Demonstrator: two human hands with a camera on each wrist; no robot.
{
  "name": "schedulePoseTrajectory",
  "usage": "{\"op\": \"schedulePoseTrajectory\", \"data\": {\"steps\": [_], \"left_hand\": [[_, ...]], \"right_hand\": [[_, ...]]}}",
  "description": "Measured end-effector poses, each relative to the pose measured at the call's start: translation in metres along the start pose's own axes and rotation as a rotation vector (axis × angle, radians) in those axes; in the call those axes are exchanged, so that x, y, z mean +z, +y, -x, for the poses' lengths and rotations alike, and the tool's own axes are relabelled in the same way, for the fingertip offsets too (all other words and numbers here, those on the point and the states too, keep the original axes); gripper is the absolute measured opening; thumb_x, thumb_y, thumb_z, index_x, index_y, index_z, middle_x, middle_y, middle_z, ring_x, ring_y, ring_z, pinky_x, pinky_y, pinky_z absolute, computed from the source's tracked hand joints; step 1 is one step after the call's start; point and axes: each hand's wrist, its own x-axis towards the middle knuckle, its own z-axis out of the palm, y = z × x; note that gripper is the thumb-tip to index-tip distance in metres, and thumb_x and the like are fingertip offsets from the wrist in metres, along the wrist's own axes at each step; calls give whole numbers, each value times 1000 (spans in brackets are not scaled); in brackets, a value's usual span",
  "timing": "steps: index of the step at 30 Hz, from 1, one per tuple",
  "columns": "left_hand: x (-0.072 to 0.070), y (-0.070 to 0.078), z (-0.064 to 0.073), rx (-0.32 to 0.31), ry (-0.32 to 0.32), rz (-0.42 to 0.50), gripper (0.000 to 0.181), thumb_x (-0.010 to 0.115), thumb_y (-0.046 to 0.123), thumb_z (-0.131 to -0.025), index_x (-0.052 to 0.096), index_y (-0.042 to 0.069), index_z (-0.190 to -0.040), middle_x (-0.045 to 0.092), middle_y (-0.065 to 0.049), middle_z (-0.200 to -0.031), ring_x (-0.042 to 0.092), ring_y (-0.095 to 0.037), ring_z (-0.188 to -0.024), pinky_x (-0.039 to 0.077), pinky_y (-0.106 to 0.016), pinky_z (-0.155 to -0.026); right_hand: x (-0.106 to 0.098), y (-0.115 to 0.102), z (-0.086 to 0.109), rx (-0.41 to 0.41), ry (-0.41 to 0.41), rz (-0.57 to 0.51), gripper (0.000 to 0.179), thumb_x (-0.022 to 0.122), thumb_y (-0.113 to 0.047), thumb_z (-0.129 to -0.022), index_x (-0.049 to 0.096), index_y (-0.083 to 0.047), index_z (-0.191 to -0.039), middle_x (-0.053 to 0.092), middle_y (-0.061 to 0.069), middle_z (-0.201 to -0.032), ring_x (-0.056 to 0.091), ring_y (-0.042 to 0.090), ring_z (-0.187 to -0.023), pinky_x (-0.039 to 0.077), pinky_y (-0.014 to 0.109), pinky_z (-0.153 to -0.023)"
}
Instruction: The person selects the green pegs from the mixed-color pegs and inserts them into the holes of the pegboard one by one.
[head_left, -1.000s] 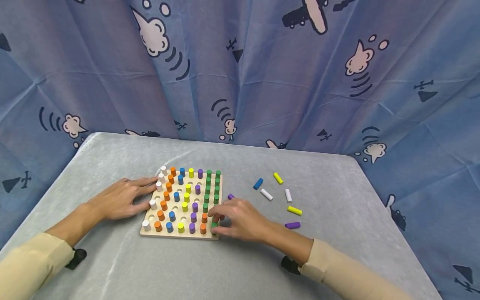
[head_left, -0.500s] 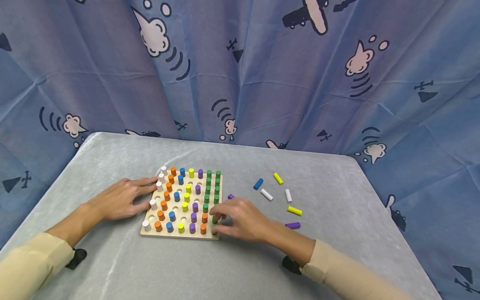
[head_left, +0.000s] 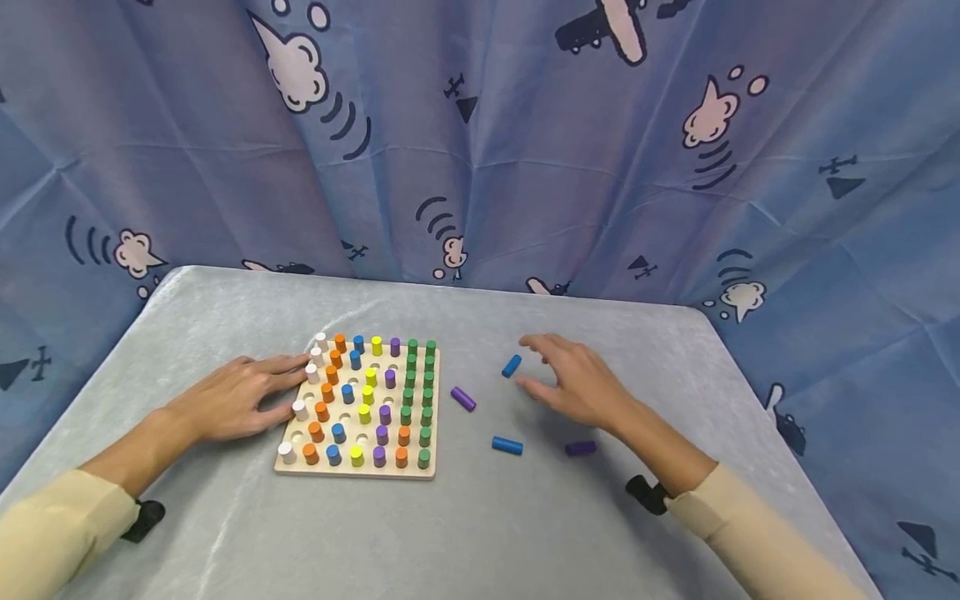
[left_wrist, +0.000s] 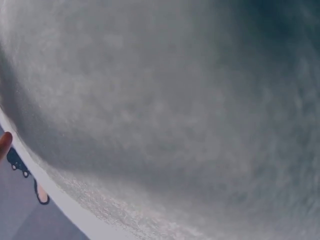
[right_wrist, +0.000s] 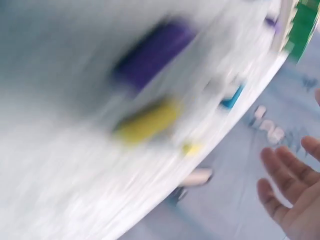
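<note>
A wooden pegboard (head_left: 352, 472) stands on the table in the head view, with columns of white, orange, blue, yellow, purple and green pegs upright in it. My left hand (head_left: 232, 398) rests at its left edge, fingers touching the side near the white pegs. My right hand (head_left: 577, 383) hovers over the table right of the board, fingers spread and holding nothing. Just left of its fingertips lies a loose blue peg (head_left: 512, 365). The right wrist view, blurred, shows a purple peg (right_wrist: 155, 55) and a yellow peg (right_wrist: 150, 121) on the table.
Between board and right hand lies a purple peg (head_left: 462, 398). Another blue peg (head_left: 507, 446) is nearer the front, with a second purple peg (head_left: 581, 448) below the right forearm. The right hand hides other loose pegs in the head view. A patterned curtain (head_left: 480, 167) hangs behind the table.
My right hand has let go of a green peg at the board's near right corner and moved right over the loose pegs. A blue peg it covered now shows. The left hand stays.
</note>
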Motion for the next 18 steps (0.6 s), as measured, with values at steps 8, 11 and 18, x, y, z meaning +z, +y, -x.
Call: {"op": "schedulePoseTrajectory", "data": {"steps": [8, 11, 18], "left_hand": [[0, -4, 5, 39, 0, -54, 52, 61, 33, -95, 59, 4, -138, 48, -11, -151, 52, -31, -131, 44, -52, -90], [0, -6, 7, 61, 22, -57, 51, 63, 31, -94, 60, 3, -137, 48, -12, -150, 53, -30, -130, 44, -50, -89], [-10, -8, 5, 37, 31, 6, 51, 66, 29, -91, 62, 3, -135, 57, -12, -142, 66, -28, -108, 48, -50, -88]], "right_hand": [[-21, 63, 18, 225, 34, 211, 67, 62, -47, -94, 47, -5, -144, 48, 22, -146, 46, 42, -131, 22, 72, -103], [-24, 77, 23, 299, 18, 240, 70, 53, -51, -97, 42, -6, -149, 39, 24, -152, 35, 44, -139, 12, 75, -105], [-19, 106, 36, 432, -51, 237, 79, 41, -62, -98, 29, -10, -156, 24, 28, -158, 20, 51, -144, 0, 77, -105]]}}
